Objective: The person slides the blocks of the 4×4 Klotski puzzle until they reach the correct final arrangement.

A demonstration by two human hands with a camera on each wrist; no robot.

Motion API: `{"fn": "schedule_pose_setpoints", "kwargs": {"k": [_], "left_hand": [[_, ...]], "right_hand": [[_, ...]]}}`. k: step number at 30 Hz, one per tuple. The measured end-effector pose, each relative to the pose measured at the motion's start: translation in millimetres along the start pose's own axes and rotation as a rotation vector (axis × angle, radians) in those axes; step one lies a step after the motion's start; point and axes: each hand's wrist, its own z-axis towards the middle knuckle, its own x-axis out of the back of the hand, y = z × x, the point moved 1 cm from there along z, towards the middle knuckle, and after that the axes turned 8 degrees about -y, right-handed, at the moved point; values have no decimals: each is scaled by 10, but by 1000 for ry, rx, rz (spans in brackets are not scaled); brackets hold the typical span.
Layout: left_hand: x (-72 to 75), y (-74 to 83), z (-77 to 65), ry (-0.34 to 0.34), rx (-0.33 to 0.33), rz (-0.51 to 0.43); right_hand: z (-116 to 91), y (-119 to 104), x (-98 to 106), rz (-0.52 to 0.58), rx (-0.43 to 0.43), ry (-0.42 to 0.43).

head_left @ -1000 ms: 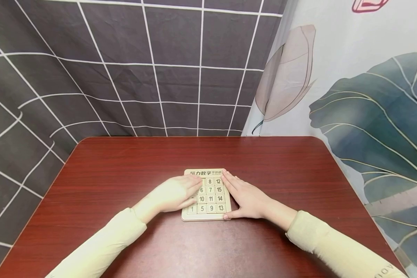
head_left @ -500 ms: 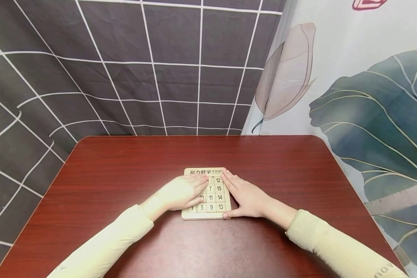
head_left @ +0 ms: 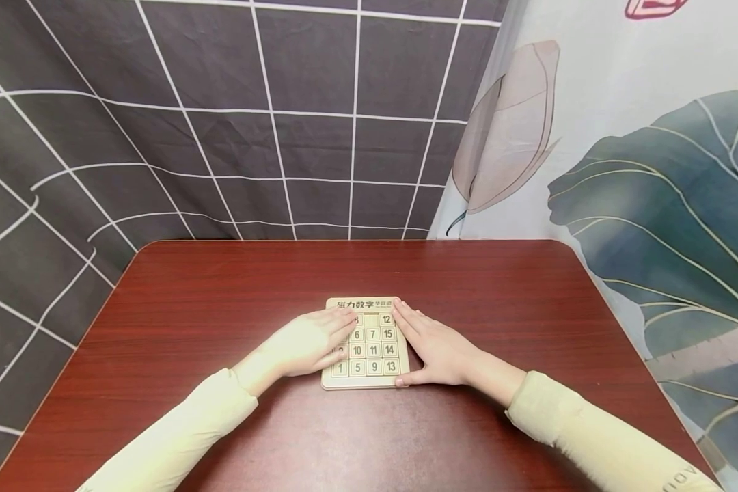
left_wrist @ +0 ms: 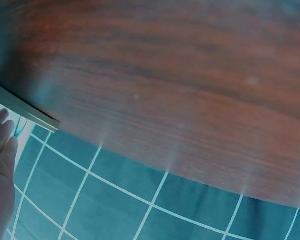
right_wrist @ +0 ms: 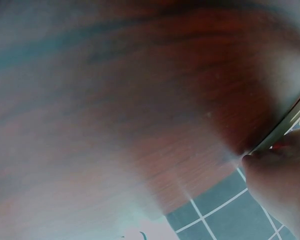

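A pale wooden sliding number puzzle (head_left: 365, 384) lies flat on the table, dark lettering along its far border. My left hand (head_left: 304, 342) reaches over its left side with straight fingers; the fingertips rest at the 8 tile (head_left: 357, 320) in the top row. Those fingers hide the tiles at the upper left. An empty slot (head_left: 372, 320) shows between the 8 and the 12. Along the puzzle's right edge rests my right hand (head_left: 439, 350), fingers straight at the far corner and thumb at the near one. Each wrist view catches just part of a hand beside the puzzle's edge.
The reddish-brown wooden table (head_left: 234, 273) has rounded far corners. Behind it hangs a dark curtain (head_left: 307, 150) with white grid lines. A pale curtain (head_left: 590, 273) with large leaf prints hangs at the right.
My left fingers slid right over the top row, then back left. The 8 tile has shifted one place left, so the empty slot now lies to its right. My right hand stays put.
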Motion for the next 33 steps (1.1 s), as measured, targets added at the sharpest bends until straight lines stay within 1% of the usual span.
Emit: {"fn": "schedule_pose_setpoints", "kwargs": {"k": [4, 10, 12, 15, 21, 24, 29, 33], "left_hand": [[31, 23, 113, -16, -1, -5], [59, 79, 336, -67, -35, -17], [58, 93, 386, -89, -40, -19], [37, 101, 424, -114, -40, -19], [-1, 88, 404, -118, -30, -25], [-19, 70, 347, -113, -22, -28], [-18, 41, 210, -91, -13, -29], [11, 44, 157, -82, -13, -38]], "right_hand": [[-6, -1, 1, 2, -5, 1], [-2, 9, -8, 7, -4, -5], [2, 12, -8, 6, -2, -5], [10, 14, -3, 1, 0, -6], [12, 17, 1, -2, -1, -8], [11, 19, -7, -2, 2, -6], [7, 10, -8, 4, 4, -3], [10, 1, -8, 7, 3, 1]]}}
